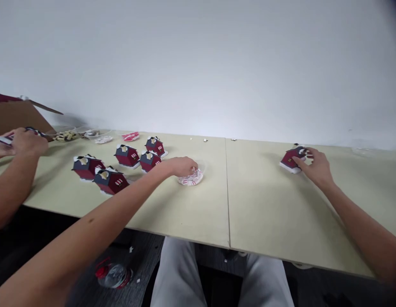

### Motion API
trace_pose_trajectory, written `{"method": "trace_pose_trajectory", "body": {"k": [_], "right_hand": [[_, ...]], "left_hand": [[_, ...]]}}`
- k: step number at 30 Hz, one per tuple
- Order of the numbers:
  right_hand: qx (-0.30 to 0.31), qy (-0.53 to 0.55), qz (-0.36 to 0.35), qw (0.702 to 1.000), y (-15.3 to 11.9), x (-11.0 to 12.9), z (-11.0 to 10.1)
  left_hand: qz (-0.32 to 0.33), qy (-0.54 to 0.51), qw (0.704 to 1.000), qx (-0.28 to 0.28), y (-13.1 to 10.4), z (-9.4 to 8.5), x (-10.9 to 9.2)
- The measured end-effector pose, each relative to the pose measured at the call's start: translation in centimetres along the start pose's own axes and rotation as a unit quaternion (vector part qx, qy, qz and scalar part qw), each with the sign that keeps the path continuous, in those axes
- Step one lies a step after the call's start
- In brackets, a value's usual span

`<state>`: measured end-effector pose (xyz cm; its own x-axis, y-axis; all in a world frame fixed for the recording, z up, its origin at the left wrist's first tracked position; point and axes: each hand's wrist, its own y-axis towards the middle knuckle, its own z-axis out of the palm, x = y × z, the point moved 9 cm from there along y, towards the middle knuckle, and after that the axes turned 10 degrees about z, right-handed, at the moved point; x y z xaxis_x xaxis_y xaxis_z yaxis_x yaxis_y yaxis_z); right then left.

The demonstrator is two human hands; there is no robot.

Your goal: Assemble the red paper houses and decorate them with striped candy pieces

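Observation:
My left hand [185, 166] reaches over a small clear dish [202, 167] of red-and-white striped pieces [189, 180]. Its fingers are pinched together at the pieces; what lies between them is too small to make out. Far to the right, my right hand [316, 165] grips a small toy house [290, 160] with dark red walls, a dark roof and a white base. Thumb and fingers close on its right side, and the house is on or just above the table. Several similar houses [110, 181] stand left of the dish, partly behind my left forearm.
At the far left a co-worker's hands [30, 143] hold a similar piece beside a cardboard box [18, 113]. Small piles of beige parts [66, 135] and red parts [130, 136] lie along the wall. A seam [227, 187] divides the tabletop. A plastic bottle [114, 275] lies on the floor.

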<state>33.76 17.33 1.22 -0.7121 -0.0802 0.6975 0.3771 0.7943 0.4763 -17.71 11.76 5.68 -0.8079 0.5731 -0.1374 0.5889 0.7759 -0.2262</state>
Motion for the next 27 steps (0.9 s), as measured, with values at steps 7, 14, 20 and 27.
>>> {"method": "trace_pose_trajectory", "body": {"k": [7, 14, 20, 27], "right_hand": [[0.055, -0.038, -0.066, 0.996, -6.7, 6.6, 1.2], [0.113, -0.045, -0.12, 0.985, -12.3, 14.3, 2.8], [0.068, -0.115, -0.19, 0.973, -12.4, 18.0, 4.0], [0.118, -0.058, -0.184, 0.974, -11.6, 17.5, 6.9]], "left_hand": [[-0.007, 0.073, 0.997, -0.011, 2.3, 1.3, 0.2], [-0.024, 0.081, 0.996, -0.037, 0.3, -0.2, 0.3], [-0.029, 0.068, 0.996, -0.04, 0.2, -0.5, 0.5], [0.034, -0.009, 0.983, -0.182, -0.8, -4.5, -3.0]]}}
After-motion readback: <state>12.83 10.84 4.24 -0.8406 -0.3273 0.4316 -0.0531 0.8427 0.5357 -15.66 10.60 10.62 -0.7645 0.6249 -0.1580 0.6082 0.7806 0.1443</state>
